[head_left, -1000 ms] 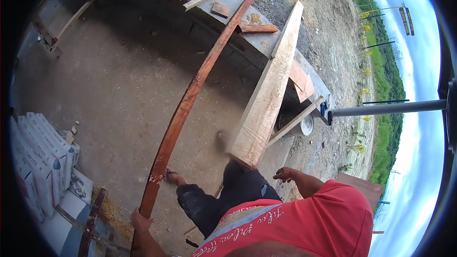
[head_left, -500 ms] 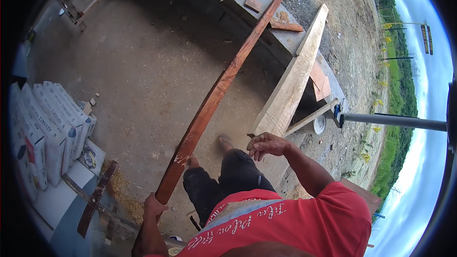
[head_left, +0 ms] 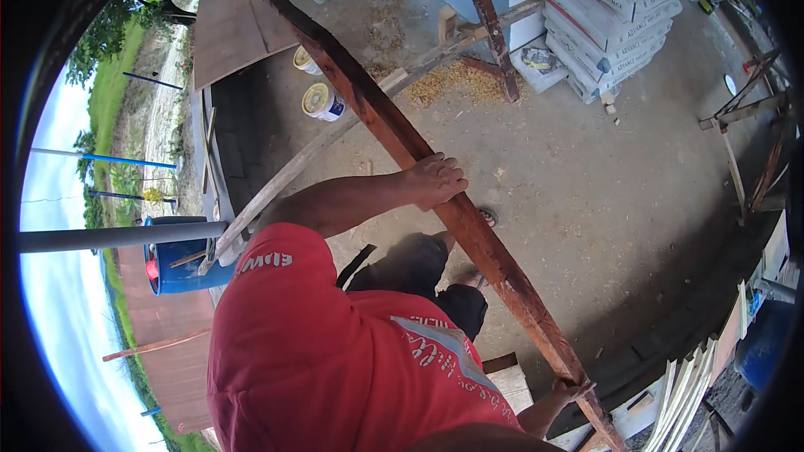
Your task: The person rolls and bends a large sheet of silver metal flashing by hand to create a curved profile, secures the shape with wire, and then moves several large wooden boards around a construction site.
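A long reddish-brown wooden beam (head_left: pixel 494 255) runs slantwise across the view, from the upper left down to the lower right, in front of my body. My left hand (head_left: pixel 437 182) lies over its upper face near the middle, fingers curled round the far edge. Lower down, my right hand (head_left: pixel 572 392) grips the same beam close to its near end, partly hidden by the wood. Behind the beam a pale, narrow timber rail (head_left: pixel 289 169) crosses beneath it on the left.
Stacked paper bags (head_left: pixel 603 29) stand at the far right, beside a short reddish crosspiece (head_left: pixel 490 29). Two buckets (head_left: pixel 322 102) sit under the beam's far part. A blue drum (head_left: pixel 180 255) is at left, pale wood strips (head_left: pixel 682 402) at lower right, and a wooden stand (head_left: pixel 754 113) at right.
My body has turned left, so the bags moved from left to upper right of view. My right hand, free near a pale board before, now holds the beam; my left hand still grips it.
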A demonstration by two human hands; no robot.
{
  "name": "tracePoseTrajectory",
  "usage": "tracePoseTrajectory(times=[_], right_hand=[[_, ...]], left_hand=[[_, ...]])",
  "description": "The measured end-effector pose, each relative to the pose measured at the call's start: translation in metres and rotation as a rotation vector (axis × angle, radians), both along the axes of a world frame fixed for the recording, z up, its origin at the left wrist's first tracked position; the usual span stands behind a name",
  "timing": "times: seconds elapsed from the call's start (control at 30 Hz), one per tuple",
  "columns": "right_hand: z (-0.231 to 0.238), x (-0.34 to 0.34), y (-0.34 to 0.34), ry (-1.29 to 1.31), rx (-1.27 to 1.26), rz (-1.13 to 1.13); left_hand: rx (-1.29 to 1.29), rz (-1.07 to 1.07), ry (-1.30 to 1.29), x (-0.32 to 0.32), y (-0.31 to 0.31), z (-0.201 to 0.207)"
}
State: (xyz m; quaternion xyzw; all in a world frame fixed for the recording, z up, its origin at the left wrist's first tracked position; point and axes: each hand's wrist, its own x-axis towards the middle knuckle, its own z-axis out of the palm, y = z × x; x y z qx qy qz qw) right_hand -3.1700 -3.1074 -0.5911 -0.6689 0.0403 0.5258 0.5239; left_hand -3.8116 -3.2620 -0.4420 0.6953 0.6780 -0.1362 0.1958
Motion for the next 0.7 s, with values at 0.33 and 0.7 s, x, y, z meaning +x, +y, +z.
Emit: tracePoseTrajectory(times=[0.33,0.7], right_hand=[[0.028,-0.06,-0.05,-0.15,0.141,0.062],[0.333,-0.325,-0.06,0.659,0.946,-0.022]], left_hand=[[0.25,0.089,0.103,-0.067,-0.081,0.058],[1.359,0.294,0.713,-0.282,-0.193,0.281]])
